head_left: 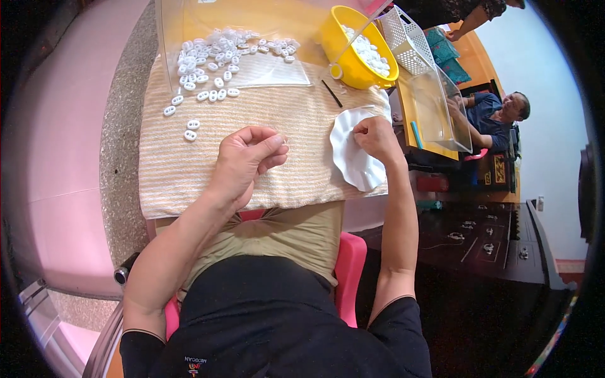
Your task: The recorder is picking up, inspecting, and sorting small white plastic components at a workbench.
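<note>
My left hand (247, 159) is raised over the striped towel (302, 183), thumb and fingers pinched on a small whitish piece (285, 142) too tiny to name. My right hand (377, 140) reaches over a white wavy-edged dish (343, 154), its fingers closed together at the dish; what they hold, if anything, is hidden. Beyond my left hand lie loose white oval plastic pieces with two openings each, a pair of ovals (191, 129) nearest it. A heap of the same ovals (217, 50) spreads farther back, partly behind a clear plastic panel (265, 31).
A yellow tub (356, 60) full of white pieces stands at the back right, beside a white perforated basket (406, 41). A thin black stick (331, 93) lies before the tub. To the right, another person (495, 116) sits at a table with a clear box (441, 110).
</note>
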The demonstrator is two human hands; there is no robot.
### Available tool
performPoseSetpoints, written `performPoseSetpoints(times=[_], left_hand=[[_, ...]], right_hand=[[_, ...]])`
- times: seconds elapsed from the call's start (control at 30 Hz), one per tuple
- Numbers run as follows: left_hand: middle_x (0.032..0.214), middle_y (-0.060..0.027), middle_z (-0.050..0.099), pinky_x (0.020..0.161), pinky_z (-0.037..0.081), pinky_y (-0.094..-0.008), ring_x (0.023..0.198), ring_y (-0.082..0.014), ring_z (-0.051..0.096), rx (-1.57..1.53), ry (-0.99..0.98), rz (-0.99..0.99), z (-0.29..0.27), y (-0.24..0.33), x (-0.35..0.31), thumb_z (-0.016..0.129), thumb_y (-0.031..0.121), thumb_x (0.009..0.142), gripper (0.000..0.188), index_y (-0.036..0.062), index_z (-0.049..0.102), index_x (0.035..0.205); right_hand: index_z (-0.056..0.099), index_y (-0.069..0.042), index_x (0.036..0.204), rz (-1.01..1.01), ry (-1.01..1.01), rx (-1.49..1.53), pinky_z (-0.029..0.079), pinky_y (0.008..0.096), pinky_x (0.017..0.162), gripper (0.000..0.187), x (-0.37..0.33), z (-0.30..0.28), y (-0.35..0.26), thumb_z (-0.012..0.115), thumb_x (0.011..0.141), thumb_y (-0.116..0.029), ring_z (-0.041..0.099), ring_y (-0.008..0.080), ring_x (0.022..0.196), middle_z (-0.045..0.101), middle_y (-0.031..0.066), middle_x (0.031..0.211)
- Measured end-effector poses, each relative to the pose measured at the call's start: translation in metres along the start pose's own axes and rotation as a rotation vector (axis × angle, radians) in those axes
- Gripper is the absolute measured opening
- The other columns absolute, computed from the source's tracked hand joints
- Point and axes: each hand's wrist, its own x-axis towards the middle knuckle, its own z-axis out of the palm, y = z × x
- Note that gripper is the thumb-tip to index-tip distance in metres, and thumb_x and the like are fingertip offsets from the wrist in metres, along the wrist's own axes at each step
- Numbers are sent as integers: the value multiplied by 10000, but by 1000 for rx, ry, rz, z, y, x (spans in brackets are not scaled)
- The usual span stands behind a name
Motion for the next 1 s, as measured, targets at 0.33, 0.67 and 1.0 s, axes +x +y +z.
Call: performPoseSetpoints(times=[0.33,0.67,1.0], left_hand=[[885,-74,671,720,578,-245,785,-132,661,7,-18,-40,-3,-4,1,660,58,883,100,17,628,968],[914,-87,677,735,577,-257,796,-139,664,17,-19,-116,-3,-8,2,651,41,883,161,-4,624,1035],[923,-96,679,732,576,-252,791,-136,665,20,-27,-140,-3,-3,1,646,27,881,156,-16,627,1029]], right_hand=[[696,28,894,-83,135,135,507,321,621,214,-22,0,-13,637,719,-81,655,237,639,676,173,739],[649,49,978,-131,-23,1094,521,221,684,111,-51,36,-95,643,878,2,648,112,748,665,50,830],[664,29,982,-152,-108,1081,528,223,695,125,-48,49,-104,662,887,-52,643,103,768,672,48,836]])
